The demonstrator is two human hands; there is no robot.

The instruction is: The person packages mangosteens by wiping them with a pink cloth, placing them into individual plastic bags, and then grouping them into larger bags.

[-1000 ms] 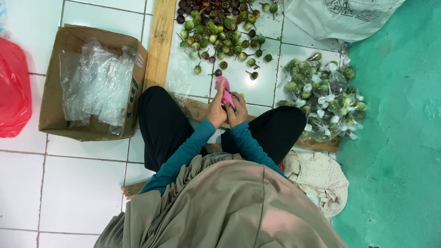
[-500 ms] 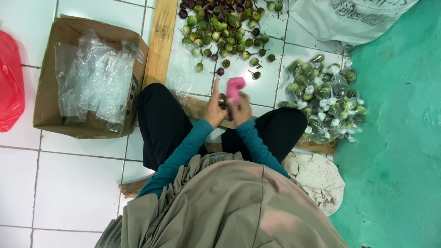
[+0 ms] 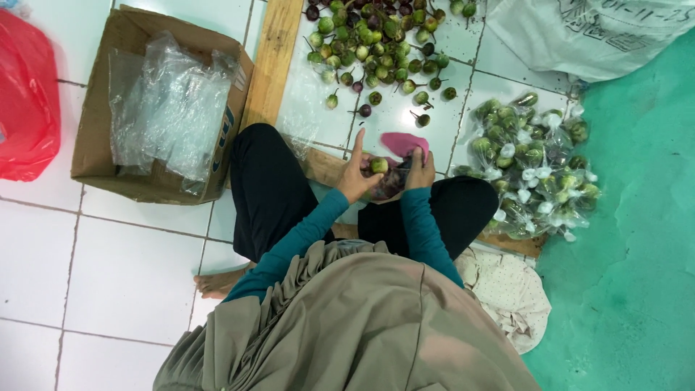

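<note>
Nearest the camera is the person's olive-brown draped garment (image 3: 347, 326), with teal sleeves (image 3: 304, 239) reaching forward over black-trousered legs (image 3: 268, 188) folded on the white tiled floor (image 3: 108, 275); a bare foot (image 3: 216, 284) shows at the left, and a pale dotted cloth (image 3: 507, 289) lies at the right. Just beyond the knees the two hands meet. The left hand (image 3: 356, 174) has its fingers curled around a small green round eggplant (image 3: 378, 165), forefinger pointing up. The right hand (image 3: 420, 172) is closed on the rim of a small clear bag (image 3: 391, 185) with dark fruit inside, the bag lying between both hands, and a pink object (image 3: 405, 143) sits just above its fingers; what it is I cannot tell. To the right lies a heap of filled, knotted clear bags (image 3: 536, 170) at the edge of the green floor (image 3: 637, 253). To the left stands a cardboard box (image 3: 108, 156) holding empty clear bags (image 3: 166, 108), with a red plastic bag (image 3: 25, 101) beside it. Farther off lie a wooden plank (image 3: 271, 61), a loose pile of green and purple eggplants (image 3: 376, 43) and a white sack (image 3: 594, 36).
</note>
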